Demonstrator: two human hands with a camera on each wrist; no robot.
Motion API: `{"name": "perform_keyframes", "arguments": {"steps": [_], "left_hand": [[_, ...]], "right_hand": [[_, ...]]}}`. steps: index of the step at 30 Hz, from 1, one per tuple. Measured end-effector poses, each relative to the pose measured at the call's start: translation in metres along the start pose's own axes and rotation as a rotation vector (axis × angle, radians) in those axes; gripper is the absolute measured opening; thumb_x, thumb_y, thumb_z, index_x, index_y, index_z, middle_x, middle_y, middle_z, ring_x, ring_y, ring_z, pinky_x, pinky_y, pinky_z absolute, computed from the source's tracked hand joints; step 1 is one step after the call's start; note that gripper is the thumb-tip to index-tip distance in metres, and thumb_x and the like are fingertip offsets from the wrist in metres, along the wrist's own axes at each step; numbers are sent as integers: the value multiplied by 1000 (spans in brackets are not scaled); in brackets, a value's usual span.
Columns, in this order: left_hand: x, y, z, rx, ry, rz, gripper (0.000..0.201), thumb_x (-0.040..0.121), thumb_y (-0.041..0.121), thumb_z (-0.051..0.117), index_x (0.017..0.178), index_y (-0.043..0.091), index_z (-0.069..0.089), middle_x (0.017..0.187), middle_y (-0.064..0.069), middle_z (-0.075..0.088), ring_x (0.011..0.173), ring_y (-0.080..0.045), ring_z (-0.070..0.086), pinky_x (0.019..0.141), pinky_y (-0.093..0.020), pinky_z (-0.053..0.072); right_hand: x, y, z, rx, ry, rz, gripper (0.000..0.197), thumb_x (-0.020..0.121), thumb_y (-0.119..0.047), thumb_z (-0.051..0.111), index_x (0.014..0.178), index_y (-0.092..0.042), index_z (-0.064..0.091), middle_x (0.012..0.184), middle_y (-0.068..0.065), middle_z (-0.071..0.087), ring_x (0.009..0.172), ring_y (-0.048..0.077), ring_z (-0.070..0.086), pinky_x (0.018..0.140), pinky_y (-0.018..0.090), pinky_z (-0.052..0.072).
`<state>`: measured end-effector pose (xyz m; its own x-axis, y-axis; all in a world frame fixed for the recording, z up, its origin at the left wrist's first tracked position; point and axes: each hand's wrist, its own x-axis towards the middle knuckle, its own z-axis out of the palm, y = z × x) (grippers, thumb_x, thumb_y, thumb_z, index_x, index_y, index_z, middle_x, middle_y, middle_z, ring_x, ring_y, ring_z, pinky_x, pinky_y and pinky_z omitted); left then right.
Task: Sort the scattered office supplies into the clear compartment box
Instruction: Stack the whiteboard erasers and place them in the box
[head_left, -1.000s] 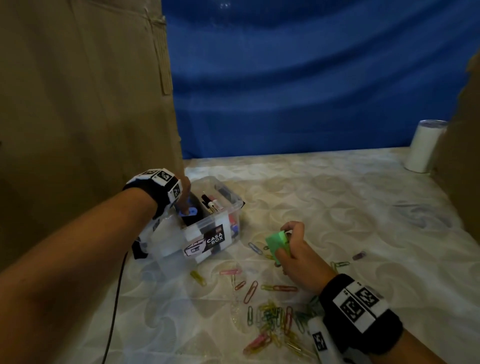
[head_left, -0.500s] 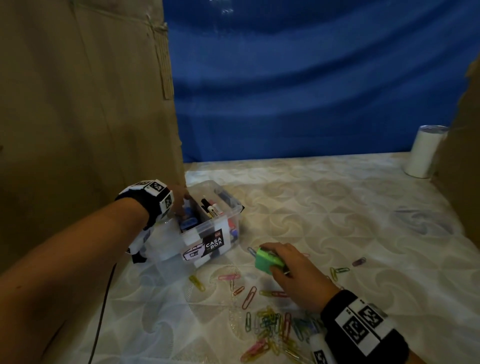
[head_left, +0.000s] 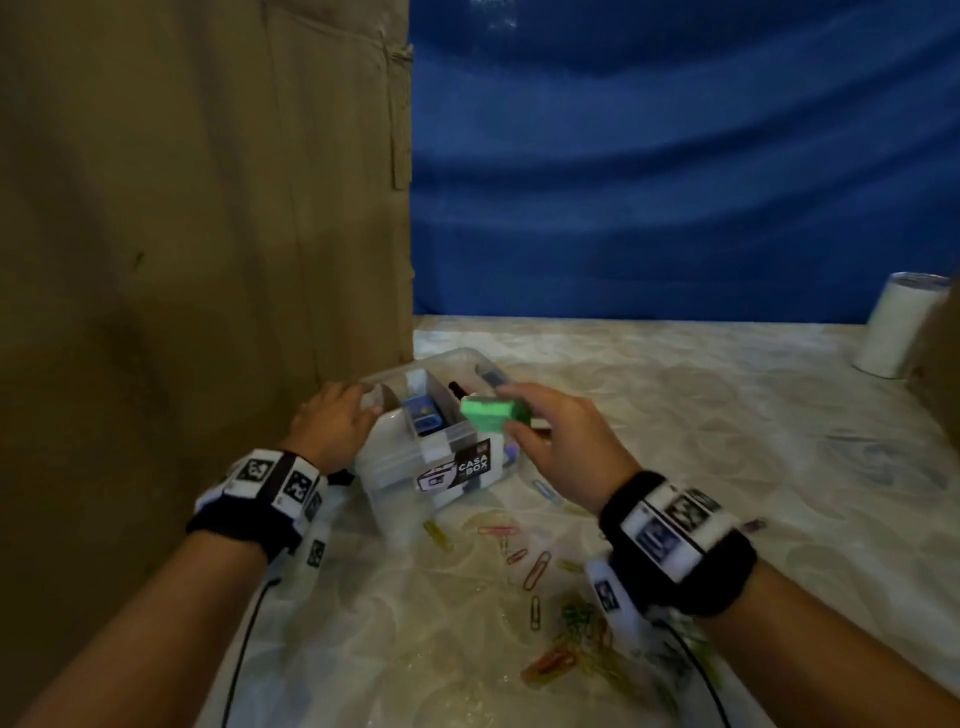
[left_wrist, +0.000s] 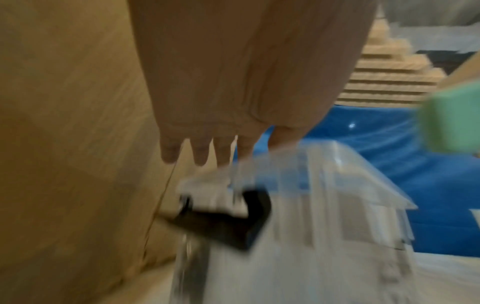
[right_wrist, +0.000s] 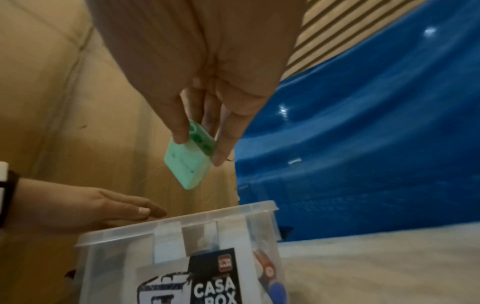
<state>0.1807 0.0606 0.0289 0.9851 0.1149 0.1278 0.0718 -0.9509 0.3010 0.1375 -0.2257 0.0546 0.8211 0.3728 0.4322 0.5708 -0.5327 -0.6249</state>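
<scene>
The clear compartment box (head_left: 395, 467), labelled CASA BOX, stands on the table against the cardboard wall. Markers and a blue item (head_left: 423, 413) lie in its compartments. My right hand (head_left: 514, 415) pinches a green block (head_left: 488, 413) between thumb and fingers, just above the box's open top. In the right wrist view the green block (right_wrist: 185, 170) hangs tilted over the box rim (right_wrist: 182, 222). My left hand (head_left: 363, 402) rests with straight fingers on the box's far left rim and holds nothing. Coloured paper clips (head_left: 537, 569) lie scattered in front of the box.
A tall cardboard wall (head_left: 208, 208) closes the left side and a blue tarp (head_left: 675, 182) hangs behind. A white cylinder (head_left: 898, 325) stands at the far right beside more cardboard (head_left: 943, 374). A heap of paper clips (head_left: 576, 634) lies near my right wrist.
My right hand has carried the green block from the table near the paper clips up and left, over the box. My left hand stays at the box's left side.
</scene>
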Motion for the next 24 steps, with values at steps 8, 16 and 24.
{"name": "perform_keyframes", "arguments": {"steps": [8, 16, 24], "left_hand": [[-7, -12, 30, -206, 21, 0, 47, 102, 26, 29, 149, 20, 25, 160, -3, 12, 149, -22, -1, 120, -50, 7], [-12, -5, 30, -285, 58, -17, 45, 102, 20, 29, 147, 22, 28, 161, -1, 9, 149, -20, -3, 120, -48, 6], [-17, 0, 24, -328, 21, -10, 45, 102, 21, 27, 147, 23, 28, 161, 2, 7, 149, -18, -6, 121, -47, 3]], "right_hand": [[90, -35, 62, -523, -325, -40, 32, 93, -9, 50, 123, -19, 58, 118, 10, 63, 107, 28, 61, 88, 32, 48], [132, -33, 82, -799, -566, 136, 35, 94, -17, 54, 128, -11, 57, 129, 14, 58, 117, 31, 57, 97, 36, 46], [151, -7, 111, -771, -549, 263, 34, 90, -22, 60, 123, -19, 57, 128, 5, 59, 113, 27, 60, 83, 33, 46]]}}
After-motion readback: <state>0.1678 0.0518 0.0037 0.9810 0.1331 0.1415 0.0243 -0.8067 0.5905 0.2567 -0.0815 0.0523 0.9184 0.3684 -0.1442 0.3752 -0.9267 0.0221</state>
